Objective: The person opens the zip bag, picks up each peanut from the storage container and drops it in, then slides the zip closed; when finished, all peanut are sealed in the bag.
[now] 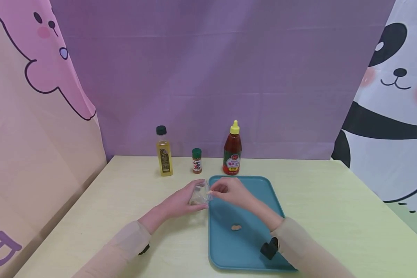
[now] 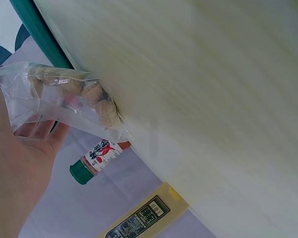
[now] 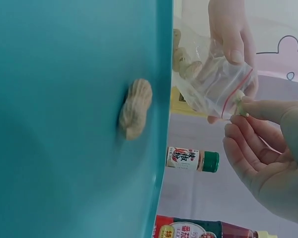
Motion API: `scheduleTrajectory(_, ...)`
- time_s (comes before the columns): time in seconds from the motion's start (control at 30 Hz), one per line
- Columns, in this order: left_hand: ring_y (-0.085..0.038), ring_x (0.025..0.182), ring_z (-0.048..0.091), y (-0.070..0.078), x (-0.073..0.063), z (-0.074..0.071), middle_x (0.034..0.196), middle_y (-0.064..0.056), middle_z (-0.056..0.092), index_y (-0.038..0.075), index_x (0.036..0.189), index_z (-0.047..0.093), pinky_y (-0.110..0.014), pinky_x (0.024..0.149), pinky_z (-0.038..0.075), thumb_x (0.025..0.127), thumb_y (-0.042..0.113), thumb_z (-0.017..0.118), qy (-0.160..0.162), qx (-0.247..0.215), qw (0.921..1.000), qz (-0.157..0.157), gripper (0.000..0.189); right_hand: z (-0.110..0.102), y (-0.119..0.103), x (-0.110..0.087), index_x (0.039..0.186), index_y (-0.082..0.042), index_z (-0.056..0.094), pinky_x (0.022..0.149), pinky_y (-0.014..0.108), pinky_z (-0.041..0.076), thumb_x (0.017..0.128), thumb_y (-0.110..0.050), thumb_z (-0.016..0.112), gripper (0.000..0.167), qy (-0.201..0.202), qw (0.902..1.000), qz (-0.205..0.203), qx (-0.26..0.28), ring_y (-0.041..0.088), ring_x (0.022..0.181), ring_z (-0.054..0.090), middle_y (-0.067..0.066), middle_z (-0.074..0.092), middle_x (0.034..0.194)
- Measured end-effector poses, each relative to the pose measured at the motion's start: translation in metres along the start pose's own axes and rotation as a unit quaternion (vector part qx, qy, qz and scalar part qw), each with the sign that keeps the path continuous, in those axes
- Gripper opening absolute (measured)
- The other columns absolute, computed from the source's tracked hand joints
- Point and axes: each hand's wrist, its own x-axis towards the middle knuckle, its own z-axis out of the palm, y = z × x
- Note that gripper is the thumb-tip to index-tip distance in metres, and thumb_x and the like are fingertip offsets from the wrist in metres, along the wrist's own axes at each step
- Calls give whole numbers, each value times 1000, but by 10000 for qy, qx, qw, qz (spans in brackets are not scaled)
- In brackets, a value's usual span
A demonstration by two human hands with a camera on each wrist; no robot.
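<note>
My left hand holds a clear zip bag beside the tray's far left corner. Several peanuts lie in the bottom of this bag, which has a red line along its mouth. At that mouth, my right hand pinches a pale peanut between thumb and forefinger; the fingertips partly hide it. Below the right hand, one unshelled peanut lies on the blue tray.
Along the table's back stand an oil bottle, a small green-capped spice jar and a ketchup bottle with a yellow tip. Behind them hangs a purple cloth. The pale table extends on both sides of the tray.
</note>
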Motion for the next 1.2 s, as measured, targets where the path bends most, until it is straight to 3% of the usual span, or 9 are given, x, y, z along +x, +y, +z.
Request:
scheduleTrajectory(0.7, -15, 117, 47, -2, 0, 1, 145, 3, 39, 19, 147, 22, -38, 101, 43, 81, 58, 62, 68, 12, 10000, 48, 87, 2, 3, -3, 100, -6, 70, 68, 17, 52, 87, -17, 67, 17, 38, 9999, -70, -147, 10, 77, 62, 2, 69, 89)
scheduleTrajectory(1.2, -18, 124, 47, 0, 0, 2, 146, 3, 40, 19, 147, 22, -40, 105, 40, 82, 55, 63, 82, 67, 9999, 101, 85, -21, 10, -32, 100, -7, 69, 66, 17, 52, 85, -19, 69, 19, -128, 9987, 83, -485, 7, 76, 61, 0, 69, 89)
